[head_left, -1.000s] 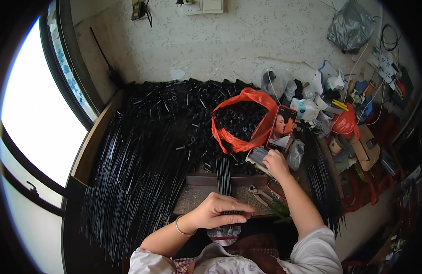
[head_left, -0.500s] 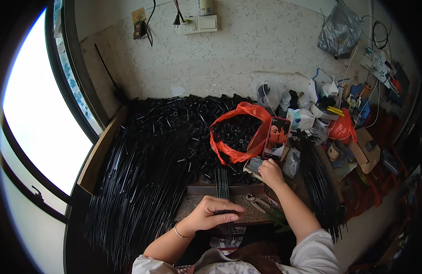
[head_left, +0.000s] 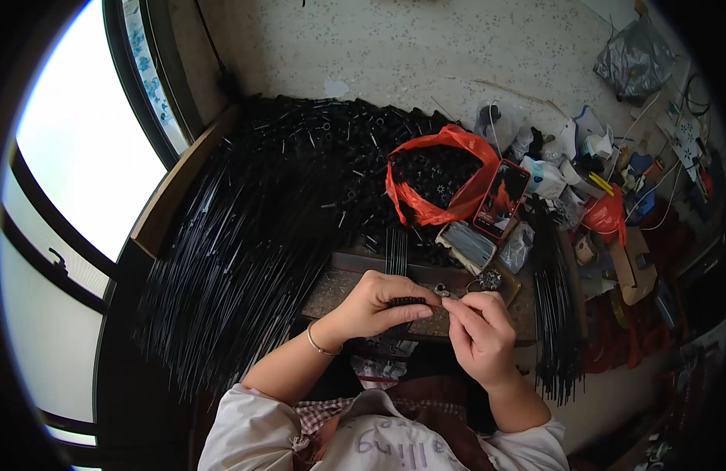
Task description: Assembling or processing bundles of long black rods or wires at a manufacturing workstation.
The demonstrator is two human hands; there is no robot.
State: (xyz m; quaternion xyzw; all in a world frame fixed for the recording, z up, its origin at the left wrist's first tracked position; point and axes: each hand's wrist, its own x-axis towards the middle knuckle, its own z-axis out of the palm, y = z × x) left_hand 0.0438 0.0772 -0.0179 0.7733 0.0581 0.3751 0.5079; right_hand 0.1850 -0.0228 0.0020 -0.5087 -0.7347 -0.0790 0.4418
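Note:
My left hand (head_left: 384, 304) is closed around a row of thin black rods (head_left: 396, 250). Their near ends form a dark ribbed edge between its thumb and fingers, and the rods run away from me toward the heap. Against the left fingertips, my right hand (head_left: 482, 334) pinches thumb and finger together at the end of that row. Whatever sits in the pinch is too small to make out. Just beyond the fingertips shows the metal head of pliers (head_left: 441, 290); the right hand covers the rest. Behind the right hand lies an open box of thin grey pins (head_left: 468, 245).
A heap of black tubular parts (head_left: 300, 137) and long black rods (head_left: 222, 275) covers the left side. A red plastic bag (head_left: 410, 208) of black pieces stands behind, with a phone (head_left: 502, 198) leaning beside it. More rods (head_left: 559, 330) hang at right, near clutter and a cardboard box (head_left: 631, 263).
My right hand has left the box of pins and come to the left fingertips. My left hand keeps its hold on the rods. The whole view has tilted downward.

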